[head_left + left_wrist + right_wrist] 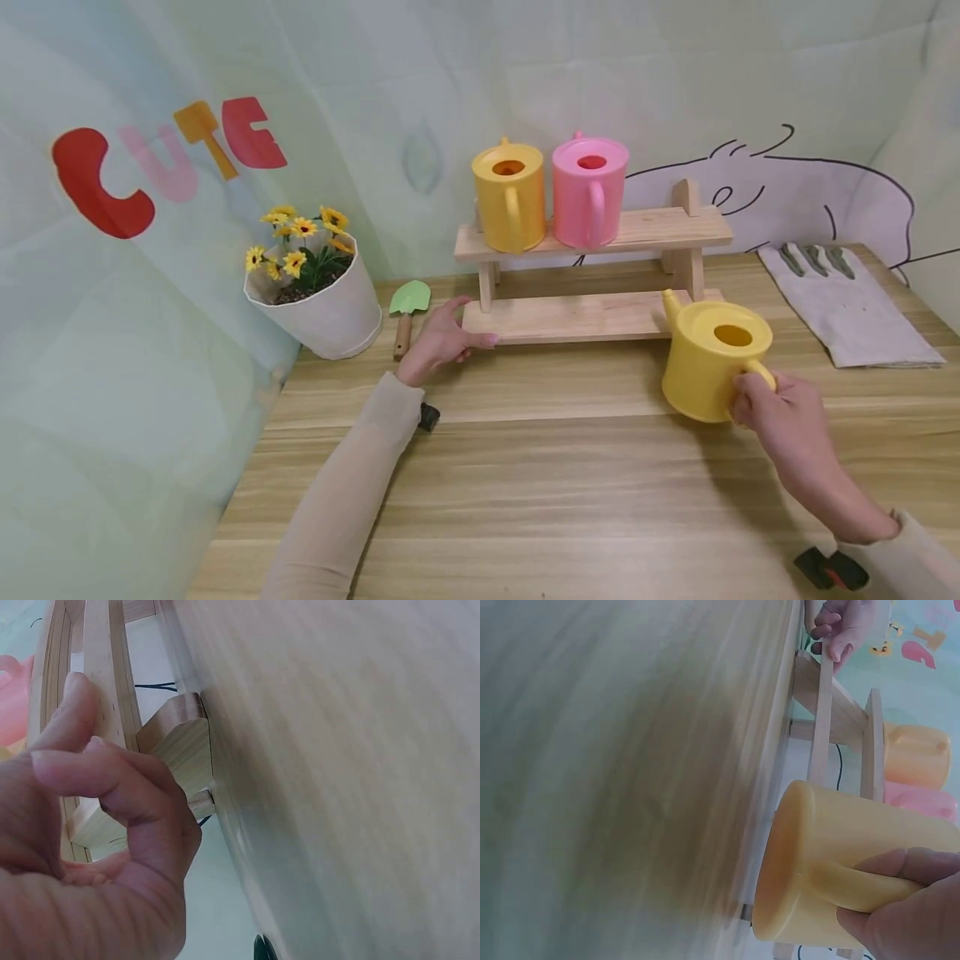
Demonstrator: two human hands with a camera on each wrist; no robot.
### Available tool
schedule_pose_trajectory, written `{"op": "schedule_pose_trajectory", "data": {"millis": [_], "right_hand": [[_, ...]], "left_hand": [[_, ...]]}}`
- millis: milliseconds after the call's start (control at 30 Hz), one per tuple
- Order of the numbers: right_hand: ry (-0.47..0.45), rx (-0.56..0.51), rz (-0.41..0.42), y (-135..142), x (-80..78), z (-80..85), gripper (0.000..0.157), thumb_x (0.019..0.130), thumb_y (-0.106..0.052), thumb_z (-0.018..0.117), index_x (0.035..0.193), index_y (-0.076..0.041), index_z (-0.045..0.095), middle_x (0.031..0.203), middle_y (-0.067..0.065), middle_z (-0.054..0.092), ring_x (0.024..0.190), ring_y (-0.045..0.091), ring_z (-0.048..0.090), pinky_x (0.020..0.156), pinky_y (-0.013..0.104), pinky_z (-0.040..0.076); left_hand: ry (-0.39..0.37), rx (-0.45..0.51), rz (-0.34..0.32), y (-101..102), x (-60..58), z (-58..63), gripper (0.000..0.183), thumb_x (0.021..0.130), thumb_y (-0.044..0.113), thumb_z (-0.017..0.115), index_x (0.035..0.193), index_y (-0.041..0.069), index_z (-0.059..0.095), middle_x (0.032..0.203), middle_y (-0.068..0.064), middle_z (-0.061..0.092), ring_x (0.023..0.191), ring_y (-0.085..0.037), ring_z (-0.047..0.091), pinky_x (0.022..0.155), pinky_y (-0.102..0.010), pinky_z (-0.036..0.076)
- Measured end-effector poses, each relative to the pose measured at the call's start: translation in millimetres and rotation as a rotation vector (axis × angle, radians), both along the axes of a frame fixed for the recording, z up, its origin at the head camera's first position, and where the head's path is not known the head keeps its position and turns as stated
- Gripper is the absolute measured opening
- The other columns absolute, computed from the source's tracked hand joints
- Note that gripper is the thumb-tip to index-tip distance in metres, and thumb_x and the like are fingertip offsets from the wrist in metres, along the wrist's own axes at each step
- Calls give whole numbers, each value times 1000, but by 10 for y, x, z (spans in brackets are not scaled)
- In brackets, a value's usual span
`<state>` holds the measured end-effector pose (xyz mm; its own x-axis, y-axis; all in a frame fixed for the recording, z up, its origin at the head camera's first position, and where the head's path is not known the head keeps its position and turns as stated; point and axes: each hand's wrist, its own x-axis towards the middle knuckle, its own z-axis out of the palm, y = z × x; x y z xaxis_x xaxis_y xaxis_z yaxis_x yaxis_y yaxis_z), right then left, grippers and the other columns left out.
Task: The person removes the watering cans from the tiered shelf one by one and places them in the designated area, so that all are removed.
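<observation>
My right hand [795, 425] pinches the handle of a yellow watering can [693, 375]. That can hangs above the table in front of the right end of a two-tier wooden stand [577, 317], its spout toward the stand. At the stand's left end, my left hand [442, 337] holds the lower shelf, thumb along the front edge. In the left wrist view the fingers [154, 802] are curled by the shelf end. On the upper tier, a second yellow watering can [491, 204] and a pink watering can [573, 204] stand side by side, handles facing me.
A white pot [330, 317] of yellow flowers stands at the left, beside a small green trowel [410, 297] with a wooden handle. Gloves [862, 312] lie flat at the right. A printed cloth [360, 108] hangs behind the wooden table [562, 492].
</observation>
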<state>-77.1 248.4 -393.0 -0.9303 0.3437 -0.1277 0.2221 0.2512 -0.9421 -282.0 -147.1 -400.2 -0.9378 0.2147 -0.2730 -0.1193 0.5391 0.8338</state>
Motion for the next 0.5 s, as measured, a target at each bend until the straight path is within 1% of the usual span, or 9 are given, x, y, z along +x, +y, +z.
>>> {"op": "schedule_pose_trajectory", "data": {"millis": [267, 500], "right_hand": [[-31, 4, 8, -12, 10, -57, 47, 109, -18, 51, 63, -11, 58, 56, -7, 47, 60, 10, 45, 61, 27, 42], [-32, 4, -13, -17, 34, -88, 45, 108, -19, 52, 63, -14, 55, 56, -9, 47, 59, 9, 44, 57, 29, 37]], "left_hand": [[18, -21, 0, -1, -18, -17, 106, 88, 20, 95, 172, 10, 30, 69, -2, 59, 51, -10, 53, 53, -23, 47], [17, -16, 5, 8, -16, -10, 107, 87, 20, 95, 171, 10, 30, 68, -2, 59, 51, -10, 52, 52, -23, 47]]}}
